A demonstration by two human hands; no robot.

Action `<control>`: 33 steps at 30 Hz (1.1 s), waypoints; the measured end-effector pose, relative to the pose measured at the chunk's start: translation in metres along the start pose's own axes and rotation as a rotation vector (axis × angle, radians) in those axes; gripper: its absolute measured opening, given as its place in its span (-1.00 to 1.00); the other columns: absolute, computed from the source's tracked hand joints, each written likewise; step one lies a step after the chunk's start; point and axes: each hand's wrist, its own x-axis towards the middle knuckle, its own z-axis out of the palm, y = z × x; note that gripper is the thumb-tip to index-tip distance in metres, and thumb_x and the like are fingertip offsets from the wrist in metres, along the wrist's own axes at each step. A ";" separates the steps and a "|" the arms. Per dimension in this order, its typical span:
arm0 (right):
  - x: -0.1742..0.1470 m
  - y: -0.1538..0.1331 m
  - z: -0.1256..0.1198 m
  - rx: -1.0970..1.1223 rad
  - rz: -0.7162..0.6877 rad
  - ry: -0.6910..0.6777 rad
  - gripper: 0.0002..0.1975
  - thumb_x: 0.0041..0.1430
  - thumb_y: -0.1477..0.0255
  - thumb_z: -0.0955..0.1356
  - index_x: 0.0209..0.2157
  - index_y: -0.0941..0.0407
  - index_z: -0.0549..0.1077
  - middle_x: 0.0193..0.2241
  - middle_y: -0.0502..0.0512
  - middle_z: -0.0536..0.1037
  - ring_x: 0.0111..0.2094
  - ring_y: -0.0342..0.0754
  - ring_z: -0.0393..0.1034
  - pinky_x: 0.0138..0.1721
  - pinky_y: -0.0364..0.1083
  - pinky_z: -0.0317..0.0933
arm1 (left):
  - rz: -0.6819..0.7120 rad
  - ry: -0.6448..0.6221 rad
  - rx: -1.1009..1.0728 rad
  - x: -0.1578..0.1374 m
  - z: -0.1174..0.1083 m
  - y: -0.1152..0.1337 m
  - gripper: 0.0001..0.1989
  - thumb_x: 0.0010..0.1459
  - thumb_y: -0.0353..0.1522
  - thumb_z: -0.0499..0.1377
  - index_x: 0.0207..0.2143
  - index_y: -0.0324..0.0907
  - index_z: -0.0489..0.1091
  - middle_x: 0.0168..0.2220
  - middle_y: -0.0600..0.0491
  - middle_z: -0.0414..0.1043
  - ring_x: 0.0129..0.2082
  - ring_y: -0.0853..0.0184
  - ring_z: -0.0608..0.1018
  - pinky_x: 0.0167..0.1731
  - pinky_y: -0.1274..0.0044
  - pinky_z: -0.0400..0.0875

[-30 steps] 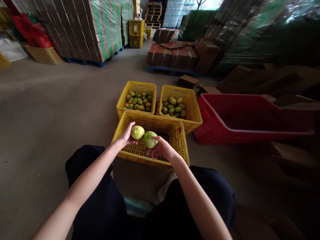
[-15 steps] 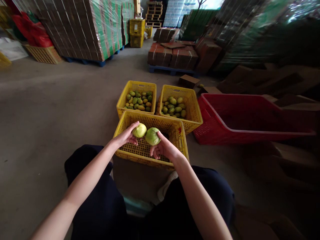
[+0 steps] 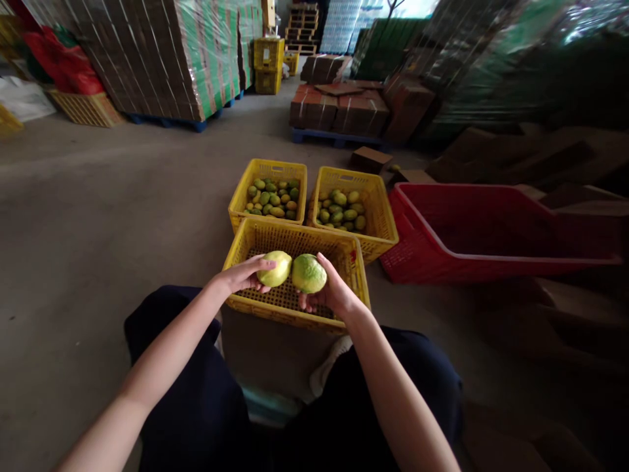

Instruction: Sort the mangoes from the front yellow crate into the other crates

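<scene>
My left hand (image 3: 244,274) is closed around a pale yellow lemon (image 3: 276,268), thumb lying over its near side. A greener, bumpy-skinned lemon (image 3: 309,274) rests in my right hand (image 3: 335,290), with the thumb on its right edge and the fingers curled beneath. The two fruits are side by side, almost touching. Both hands are above a yellow plastic crate (image 3: 295,319) with a perforated floor, which stands on the ground in front of my knees.
Behind it, a left yellow crate (image 3: 236,203) and a right yellow crate (image 3: 381,208) hold many green and yellow fruits. A large red bin (image 3: 417,252) stands at the right, near flattened cardboard (image 3: 565,157). Wrapped pallet stacks (image 3: 162,62) rise farther back.
Both lemons have been turned in my hands and now show other sides. My left thumb has shifted from the fruit's top to its near side; the right lemon moved slightly rightward. Crates stay put.
</scene>
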 end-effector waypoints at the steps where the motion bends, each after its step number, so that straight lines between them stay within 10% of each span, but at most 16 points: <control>1: 0.000 0.000 0.000 0.006 -0.003 0.000 -0.12 0.22 -0.11 -0.15 -0.57 0.21 0.44 -0.71 0.20 0.48 -0.72 -0.14 0.32 -0.65 -0.21 0.18 | -0.005 0.011 -0.019 0.000 0.001 0.000 -0.47 -0.14 -0.07 0.33 -0.22 -0.27 0.42 -0.60 0.06 0.37 -0.72 0.50 0.35 -0.78 0.67 0.08; 6: 0.002 0.001 0.001 0.003 -0.126 0.052 -0.29 0.16 -0.17 0.05 -0.51 0.16 0.40 -0.66 0.15 0.48 -0.69 -0.13 0.32 -0.64 -0.18 0.19 | -0.007 0.047 -0.220 0.003 0.006 0.005 -0.48 0.04 -0.01 0.16 -0.14 -0.26 0.40 -0.52 0.00 0.42 -0.60 0.38 0.46 -0.65 0.58 0.33; 11: 0.003 0.004 0.004 -0.227 -0.570 0.481 -0.50 -0.16 0.02 0.48 -0.29 0.07 0.40 -0.42 0.07 0.54 -0.46 -0.05 0.42 -0.49 -0.10 0.36 | 0.132 0.187 -0.319 0.007 0.014 0.009 -0.55 0.09 -0.11 0.19 -0.03 -0.15 0.32 -0.17 -0.06 0.47 -0.25 0.25 0.55 -0.38 0.50 0.49; 25: 0.015 0.016 0.001 -0.625 -1.198 1.040 -0.29 -0.13 0.23 0.53 0.05 0.06 0.27 -0.09 0.18 0.47 -0.17 0.05 0.45 -0.16 0.05 0.41 | 0.612 0.392 0.131 -0.009 0.022 0.016 -0.33 -0.30 -0.38 0.48 -0.06 -0.07 0.36 0.08 -0.04 0.35 0.09 0.13 0.41 -0.01 0.42 0.44; 33: 0.016 0.012 0.004 -0.620 -1.295 1.224 -0.30 -0.12 0.20 0.53 0.06 0.03 0.27 -0.11 0.17 0.46 -0.11 0.09 0.44 -0.17 0.06 0.44 | 0.654 0.502 0.123 -0.004 0.025 0.010 -0.36 -0.26 -0.41 0.46 -0.07 0.00 0.34 0.14 0.05 0.28 0.14 0.19 0.36 0.03 0.47 0.42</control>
